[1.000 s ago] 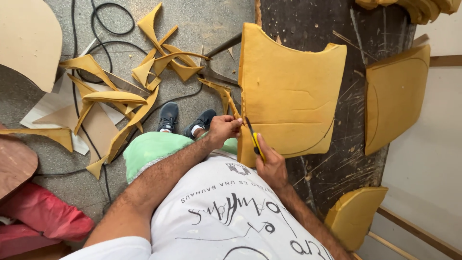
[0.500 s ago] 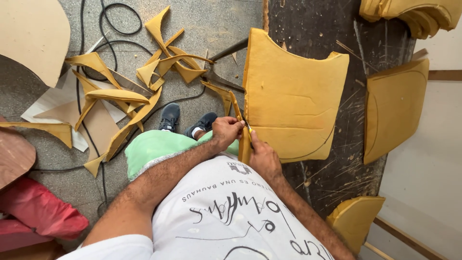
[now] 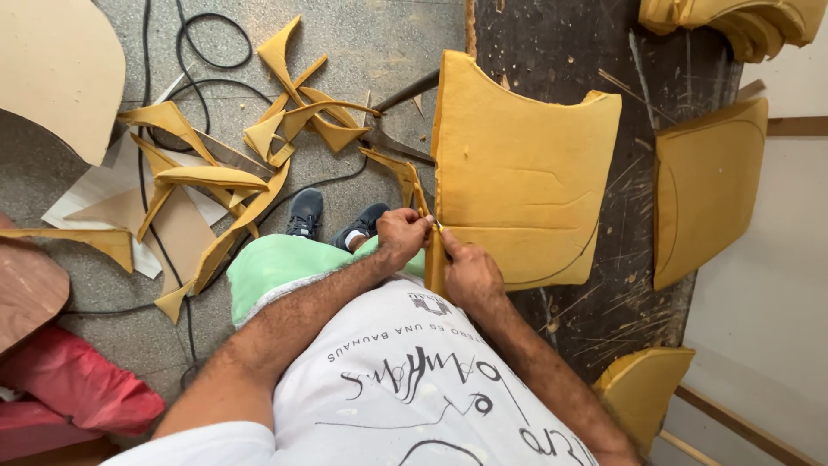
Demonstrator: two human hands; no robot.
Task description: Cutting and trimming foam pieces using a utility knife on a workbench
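Note:
A large yellow foam cushion piece (image 3: 526, 164) with a drawn curved line lies on the dark worktable (image 3: 561, 52). My left hand (image 3: 399, 239) pinches a thin trimmed foam strip (image 3: 412, 183) at the cushion's left edge. My right hand (image 3: 470, 274) is just beside it, closed on a small knife whose tip (image 3: 438, 227) shows at the edge; most of the knife is hidden. The two hands nearly touch. My green shorts and dark shoes are below the table edge.
Yellow foam offcuts (image 3: 207, 177) and black cables (image 3: 203, 43) litter the grey floor. Large dark shears (image 3: 405, 91) lie near the table edge. More foam pieces sit at right (image 3: 707, 198), top right (image 3: 733, 26) and bottom right (image 3: 642, 388). Boards (image 3: 52, 69) and red cloth (image 3: 78, 401) are at left.
The knife, raised and plainly visible a second ago, now sits low against the foam edge. Both hands have closed in on each other at that edge.

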